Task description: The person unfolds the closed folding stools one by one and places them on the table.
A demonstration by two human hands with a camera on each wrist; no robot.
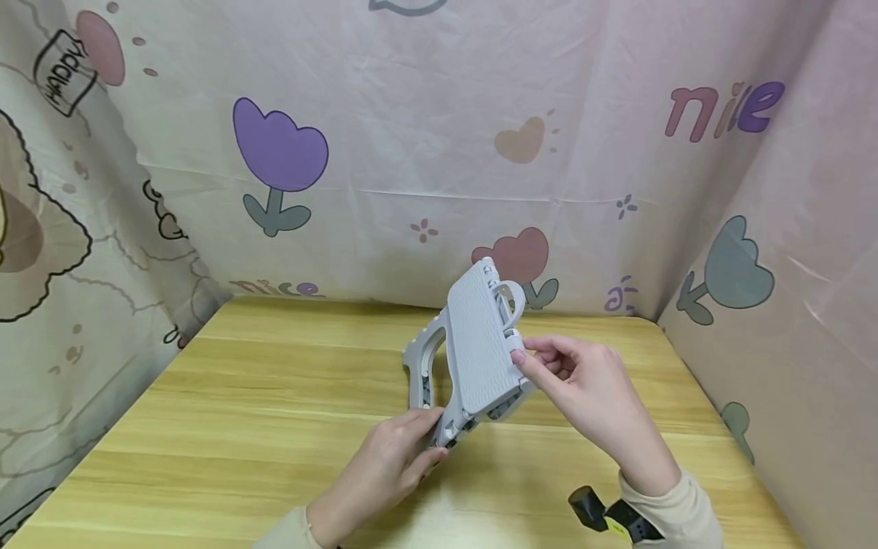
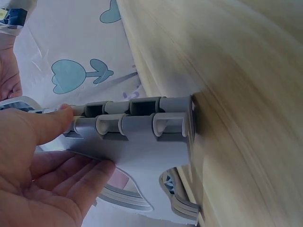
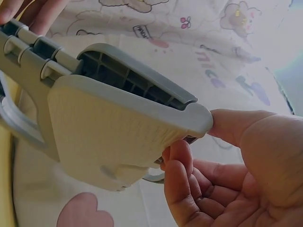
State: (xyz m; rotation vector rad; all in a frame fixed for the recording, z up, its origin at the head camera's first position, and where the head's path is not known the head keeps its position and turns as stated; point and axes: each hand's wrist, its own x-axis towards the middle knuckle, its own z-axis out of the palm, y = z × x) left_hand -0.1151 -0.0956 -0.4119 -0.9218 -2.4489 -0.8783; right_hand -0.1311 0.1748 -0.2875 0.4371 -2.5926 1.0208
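Observation:
A light grey plastic folding step stool (image 1: 476,343) is held tilted over the table, partly folded, its ridged top panel slanting. My left hand (image 1: 398,450) grips a leg panel by its lower, hinged edge, thumb on one side and fingers on the other, as the left wrist view shows. At the far edge of the top panel, my right hand (image 1: 583,385) pinches the rounded hinge end between thumb and index finger. A looped carry handle (image 1: 513,301) sticks out just above those fingertips. In the right wrist view, the ribbed underside of a top half (image 3: 132,78) shows.
The wood-grain table (image 1: 240,412) lies beneath, with one corner of the stool close to its surface in the left wrist view. A printed curtain (image 1: 411,114) hangs behind the table and along both sides. A black wrist device (image 1: 617,518) sits at the right sleeve.

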